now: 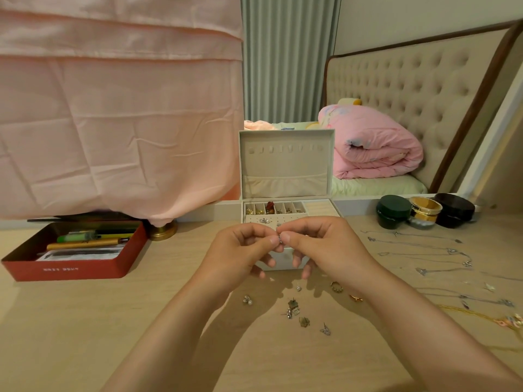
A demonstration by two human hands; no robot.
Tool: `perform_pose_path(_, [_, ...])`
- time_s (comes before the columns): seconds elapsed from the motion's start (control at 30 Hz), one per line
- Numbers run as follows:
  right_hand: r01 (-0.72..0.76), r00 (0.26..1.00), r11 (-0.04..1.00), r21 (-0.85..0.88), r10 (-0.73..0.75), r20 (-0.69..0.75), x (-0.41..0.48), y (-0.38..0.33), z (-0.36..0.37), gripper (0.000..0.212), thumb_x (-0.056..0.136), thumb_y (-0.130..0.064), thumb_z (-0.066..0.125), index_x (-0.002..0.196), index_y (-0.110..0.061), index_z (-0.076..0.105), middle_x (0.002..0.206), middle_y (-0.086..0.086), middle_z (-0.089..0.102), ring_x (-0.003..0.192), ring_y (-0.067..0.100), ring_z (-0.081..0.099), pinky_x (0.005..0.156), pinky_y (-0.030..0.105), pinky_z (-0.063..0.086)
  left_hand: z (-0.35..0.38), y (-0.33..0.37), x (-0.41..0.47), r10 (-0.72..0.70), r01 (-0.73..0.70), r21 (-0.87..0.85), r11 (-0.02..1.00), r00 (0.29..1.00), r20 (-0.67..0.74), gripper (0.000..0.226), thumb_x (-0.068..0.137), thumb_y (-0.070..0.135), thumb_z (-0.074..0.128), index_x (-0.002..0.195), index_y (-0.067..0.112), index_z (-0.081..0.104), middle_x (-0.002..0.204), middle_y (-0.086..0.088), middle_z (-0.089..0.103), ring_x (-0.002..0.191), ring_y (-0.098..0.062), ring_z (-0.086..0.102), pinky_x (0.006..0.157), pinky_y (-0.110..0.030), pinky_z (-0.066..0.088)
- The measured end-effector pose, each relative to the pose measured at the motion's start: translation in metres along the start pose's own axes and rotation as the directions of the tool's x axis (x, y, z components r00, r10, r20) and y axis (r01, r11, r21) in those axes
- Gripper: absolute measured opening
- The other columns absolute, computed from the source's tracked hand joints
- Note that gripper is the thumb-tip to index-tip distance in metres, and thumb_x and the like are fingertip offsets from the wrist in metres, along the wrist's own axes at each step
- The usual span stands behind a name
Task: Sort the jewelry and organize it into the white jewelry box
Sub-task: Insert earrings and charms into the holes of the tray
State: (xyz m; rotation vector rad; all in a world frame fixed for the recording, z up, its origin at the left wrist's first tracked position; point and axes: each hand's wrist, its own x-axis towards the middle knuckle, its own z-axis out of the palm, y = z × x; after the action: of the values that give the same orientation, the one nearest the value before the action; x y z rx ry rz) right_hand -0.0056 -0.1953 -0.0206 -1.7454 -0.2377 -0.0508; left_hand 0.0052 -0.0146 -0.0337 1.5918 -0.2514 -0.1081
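— What are the fingers doing?
— I see the left hand (240, 250) and right hand (319, 247) curled, thumbs and forefingers pinching one small silver piece (280, 240) between them, in front of the open white jewelry box (285, 165).

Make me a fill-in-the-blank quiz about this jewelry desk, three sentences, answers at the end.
While the left hand and right hand pinch a small silver piece, the lid of the white jewelry box stands ____. The tin holding pens is coloured ____. The loose necklaces lie on the box's ____ side.
Answers: open, red, right.
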Motion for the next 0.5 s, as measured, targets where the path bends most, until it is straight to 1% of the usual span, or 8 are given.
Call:
perform_pose_path(0.07, [-0.004, 1.0, 1.0, -0.022, 0.003, -0.024, 0.0, 0.0, -0.002, 0.017, 0.083, -0.012, 0.08, 0.098, -0.02, 0.08, 0.084, 0.006, 0.077, 0.063, 0.015, 0.065, 0.053, 0.031, 0.056, 0.003, 0.001, 0.005, 0.032, -0.031, 0.054, 0.998, 0.999, -0.015, 0.007, 0.092, 0.011, 0.068, 0.093, 0.005, 0.071, 0.075, -0.002, 0.071, 0.062, -0.012, 0.062, 0.048, -0.022, 0.047])
perform_pose_path(0.17, [0.009, 0.997, 1.0, -0.014, -0.01, -0.072, 0.006, -0.001, -0.007, 0.019, 0.082, -0.01, 0.081, 0.088, -0.029, 0.082, 0.084, 0.006, 0.077, 0.068, 0.013, 0.066, 0.06, 0.026, 0.057, 0.005, 0.006, 0.016, 0.059, -0.06, 0.097, 0.993, 0.998, 0.014, 0.005, 0.092, 0.012, 0.068, 0.092, 0.008, 0.071, 0.072, -0.001, 0.07, 0.064, -0.011, 0.063, 0.051, -0.023, 0.048])
perform_pose_path(0.23, [0.032, 0.993, 0.998, -0.052, -0.038, -0.114, 0.014, -0.003, -0.012, 0.02, 0.083, -0.009, 0.08, 0.088, -0.028, 0.081, 0.084, 0.007, 0.077, 0.067, 0.012, 0.066, 0.061, 0.025, 0.057, 0.004, 0.011, 0.028, 0.065, -0.072, 0.143, 0.987, 0.996, 0.054, 0.005, 0.093, 0.014, 0.068, 0.095, 0.011, 0.072, 0.079, -0.004, 0.074, 0.068, -0.011, 0.065, 0.054, -0.024, 0.05])
perform_pose_path(0.3, [0.053, 0.985, 0.989, -0.142, -0.076, -0.157, 0.027, -0.002, -0.019, 0.021, 0.083, -0.009, 0.081, 0.09, -0.029, 0.079, 0.082, 0.003, 0.077, 0.064, 0.009, 0.065, 0.061, 0.021, 0.056, -0.003, 0.012, 0.044, 0.085, -0.096, 0.221, 0.97, 0.995, 0.06, 0.007, 0.095, 0.016, 0.066, 0.096, 0.015, 0.073, 0.089, -0.003, 0.076, 0.07, -0.01, 0.065, 0.059, -0.025, 0.051])
perform_pose_path(0.33, [0.057, 0.98, 0.977, -0.208, -0.095, -0.177, 0.035, 0.0, -0.022, 0.022, 0.082, -0.012, 0.082, 0.089, -0.033, 0.078, 0.081, -0.001, 0.077, 0.065, 0.008, 0.066, 0.064, 0.022, 0.056, -0.007, 0.011, 0.052, 0.108, -0.112, 0.289, 0.951, 0.994, 0.03, 0.009, 0.095, 0.017, 0.064, 0.095, 0.019, 0.073, 0.09, -0.001, 0.076, 0.071, -0.011, 0.065, 0.064, -0.028, 0.053])
perform_pose_path(0.4, [0.04, 0.97, 0.93, -0.366, -0.124, -0.208, 0.054, 0.007, -0.029, 0.023, 0.081, -0.02, 0.084, 0.087, -0.041, 0.076, 0.081, -0.012, 0.076, 0.07, 0.006, 0.068, 0.075, 0.029, 0.058, -0.018, 0.005, 0.067, 0.163, -0.122, 0.483, 0.867, 0.986, -0.043, 0.013, 0.096, 0.02, 0.063, 0.092, 0.027, 0.073, 0.089, 0.006, 0.075, 0.076, -0.013, 0.067, 0.074, -0.032, 0.054])
perform_pose_path(0.47, [0.011, 0.97, 0.858, -0.514, -0.134, -0.202, 0.072, 0.014, -0.031, 0.018, 0.08, -0.029, 0.084, 0.087, -0.043, 0.076, 0.083, -0.021, 0.074, 0.075, -0.001, 0.064, 0.084, 0.034, 0.057, -0.025, -0.001, 0.077, 0.193, -0.109, 0.64, 0.761, 0.979, -0.062, 0.015, 0.096, 0.023, 0.061, 0.093, 0.032, 0.073, 0.094, 0.009, 0.073, 0.084, -0.01, 0.066, 0.076, -0.029, 0.051])
perform_pose_path(0.5, [-0.001, 0.975, 0.813, -0.582, -0.13, -0.183, 0.08, 0.015, -0.031, 0.014, 0.081, -0.032, 0.083, 0.089, -0.042, 0.077, 0.084, -0.024, 0.073, 0.076, -0.004, 0.062, 0.084, 0.033, 0.055, -0.026, -0.004, 0.081, 0.203, -0.112, 0.691, 0.714, 0.978, -0.051, 0.017, 0.096, 0.023, 0.059, 0.096, 0.033, 0.073, 0.098, 0.01, 0.072, 0.087, -0.009, 0.063, 0.077, -0.027, 0.048])
